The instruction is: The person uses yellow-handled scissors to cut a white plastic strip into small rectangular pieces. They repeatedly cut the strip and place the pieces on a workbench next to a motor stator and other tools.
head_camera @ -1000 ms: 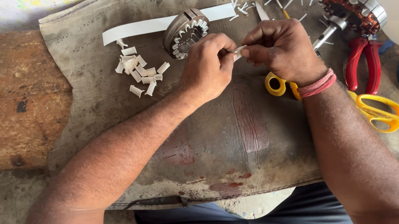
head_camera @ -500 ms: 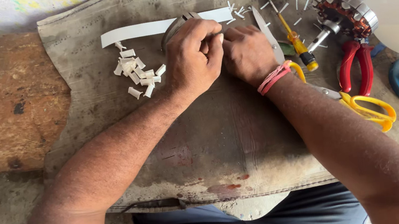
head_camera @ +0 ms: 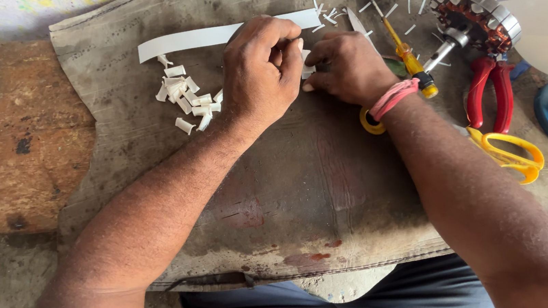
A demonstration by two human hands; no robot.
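**Two hands pinching small white paper at the bench**

Left hand (head_camera: 261, 73) curled, its grip closed on a small white paper piece (head_camera: 306, 70), fingertips pressed together over it. Right hand (head_camera: 346, 66) just beside, knuckles up, its grip closed too and touching the same piece; what lies beneath the hands hidden. Pink band (head_camera: 391, 97) on the right wrist. Both resting on a worn grey cloth (head_camera: 292, 193) spread over the bench (head_camera: 4, 136). Left of the hands, a heap of folded white paper bits (head_camera: 186, 98); above, a long white paper strip (head_camera: 206, 38). To the right: yellow-handled screwdriver (head_camera: 409, 63), motor rotor with copper windings (head_camera: 475, 14), red-handled pliers (head_camera: 489, 91), yellow-handled scissors (head_camera: 507, 151), partly under the right forearm.
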